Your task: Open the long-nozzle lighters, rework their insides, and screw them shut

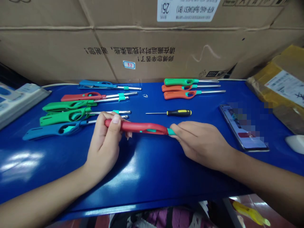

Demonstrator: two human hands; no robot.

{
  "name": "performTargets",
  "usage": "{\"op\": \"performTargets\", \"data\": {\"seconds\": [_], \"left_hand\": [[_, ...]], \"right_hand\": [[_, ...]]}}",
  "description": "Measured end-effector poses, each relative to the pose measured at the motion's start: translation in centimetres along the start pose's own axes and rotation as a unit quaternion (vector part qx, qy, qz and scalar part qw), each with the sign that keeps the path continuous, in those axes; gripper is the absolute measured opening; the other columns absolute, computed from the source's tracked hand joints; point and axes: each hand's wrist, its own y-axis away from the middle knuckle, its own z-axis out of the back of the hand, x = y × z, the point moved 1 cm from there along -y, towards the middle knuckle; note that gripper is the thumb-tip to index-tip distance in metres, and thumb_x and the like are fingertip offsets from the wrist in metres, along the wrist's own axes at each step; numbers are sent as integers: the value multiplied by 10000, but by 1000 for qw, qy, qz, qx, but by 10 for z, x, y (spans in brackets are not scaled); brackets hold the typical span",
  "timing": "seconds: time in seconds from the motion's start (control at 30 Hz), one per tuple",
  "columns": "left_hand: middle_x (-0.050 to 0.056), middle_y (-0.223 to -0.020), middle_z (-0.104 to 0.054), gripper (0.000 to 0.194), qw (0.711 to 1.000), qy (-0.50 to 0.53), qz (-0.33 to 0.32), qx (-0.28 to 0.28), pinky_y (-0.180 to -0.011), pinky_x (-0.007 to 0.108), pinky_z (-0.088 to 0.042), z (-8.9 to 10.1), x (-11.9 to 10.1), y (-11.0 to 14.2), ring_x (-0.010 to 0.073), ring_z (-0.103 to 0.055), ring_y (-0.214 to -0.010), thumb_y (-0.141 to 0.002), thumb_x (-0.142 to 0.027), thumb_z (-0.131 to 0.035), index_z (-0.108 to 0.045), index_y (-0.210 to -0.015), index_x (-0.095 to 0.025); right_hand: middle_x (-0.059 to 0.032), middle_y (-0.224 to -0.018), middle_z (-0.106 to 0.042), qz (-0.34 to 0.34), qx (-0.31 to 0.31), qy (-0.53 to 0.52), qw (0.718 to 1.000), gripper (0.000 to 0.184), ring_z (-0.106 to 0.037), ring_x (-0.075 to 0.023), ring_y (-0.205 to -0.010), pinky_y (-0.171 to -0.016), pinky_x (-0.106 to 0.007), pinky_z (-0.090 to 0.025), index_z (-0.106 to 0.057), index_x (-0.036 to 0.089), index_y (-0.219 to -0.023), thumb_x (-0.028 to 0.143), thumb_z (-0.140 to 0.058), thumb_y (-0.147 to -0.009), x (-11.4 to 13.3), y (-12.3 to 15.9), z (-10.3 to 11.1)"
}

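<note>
I hold a red long-nosed lighter (140, 127) level above the blue table (142, 167). My left hand (106, 142) is closed round its handle end, thumb on top. At the teal collar of the other end my right hand (201, 142) is closed, and the metal nose is hidden inside the fingers. A small screwdriver (172, 112) with a black and yellow handle lies just behind the lighter. Several blue, green and red lighters (68, 115) lie in a row to the left. Three more lighters (185, 88), green and orange, lie at the back right.
Large cardboard boxes (152, 47) wall off the back of the table. A phone (242, 129) lies face up at the right, with a white object (295, 142) and a taped parcel (280, 85) beyond it. A flat box (16, 98) sits at the far left. Tiny metal bits (145, 95) lie mid-table.
</note>
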Motion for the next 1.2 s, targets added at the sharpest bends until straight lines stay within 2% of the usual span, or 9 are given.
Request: {"op": "performTargets", "data": {"seconds": [0.23, 0.43, 0.67, 0.77, 0.87, 0.97, 1.07, 1.2], "left_hand": [[-13, -764, -625, 362, 999, -3, 33, -7, -600, 281, -444, 0, -2, 3, 154, -571, -676, -950, -570, -733, -591, -873, -246], [-24, -698, -640, 412, 998, -17, 58, 6, -566, 268, -436, -1, -3, 3, 147, -575, -614, -944, -609, -721, -553, -844, -246], [-15, -672, -645, 306, 998, -59, -12, 28, -570, 279, -446, -3, -8, 3, 157, -580, -596, -1019, -504, -663, -560, -875, -253], [19, -862, -710, 279, 997, -26, -37, 55, -696, 296, -536, -5, -12, 0, 166, -656, -716, -995, -491, -698, -589, -899, -252], [51, -1086, -769, 197, 991, -27, -79, 109, -795, 324, -609, -5, -17, -3, 191, -740, -851, -972, -430, -741, -669, -1041, -260], [36, -1156, -804, 208, 976, -114, -103, 151, -827, 314, -649, -1, -20, -5, 191, -786, -886, -994, -347, -716, -721, -1182, -258], [-7, -1190, -819, 223, 954, -187, -155, 173, -947, 322, -655, 5, -20, -7, 198, -805, -975, -970, -285, -746, -761, -1192, -278], [-61, -1237, -806, 361, 937, -191, -199, 215, -1010, 291, -650, 7, -20, -9, 182, -796, -1093, -906, -231, -821, -770, -1241, -359]], "right_hand": [[-91, -923, -810, -16, -10, 21, 1000, 273, -741, -204, -821, -737, -311, -601, -744, 122, -1126, 95, -504, -996, 5, 5, -2], [-102, -883, -805, -21, -10, 21, 1000, 272, -743, -224, -759, -673, -334, -594, -761, 61, -1094, 110, -512, -995, 10, 5, -2], [-92, -898, -805, -45, -4, -44, 998, 213, -754, -220, -762, -678, -328, -583, -747, 89, -1082, 141, -554, -1008, 2, 2, -5], [-79, -925, -790, -94, 46, -94, 990, 187, -758, -232, -807, -687, -339, -577, -731, 125, -1059, 155, -555, -1006, -7, 0, -3], [-87, -992, -776, -123, 49, -129, 983, 179, -751, -237, -892, -762, -347, -577, -714, 141, -1038, 132, -541, -991, -17, -2, 2], [-100, -1046, -757, -124, 31, -143, 981, 148, -733, -239, -940, -808, -356, -570, -712, 140, -1065, 200, -597, -996, -22, -2, 7], [-109, -1060, -757, -106, 26, -156, 982, 231, -725, -240, -961, -816, -357, -572, -724, 127, -1111, 325, -663, -1008, -25, -3, 8], [-117, -1080, -778, -51, -13, -144, 988, 253, -716, -239, -976, -834, -366, -573, -741, 115, -1170, 306, -665, -1022, -24, -4, 8]]}}
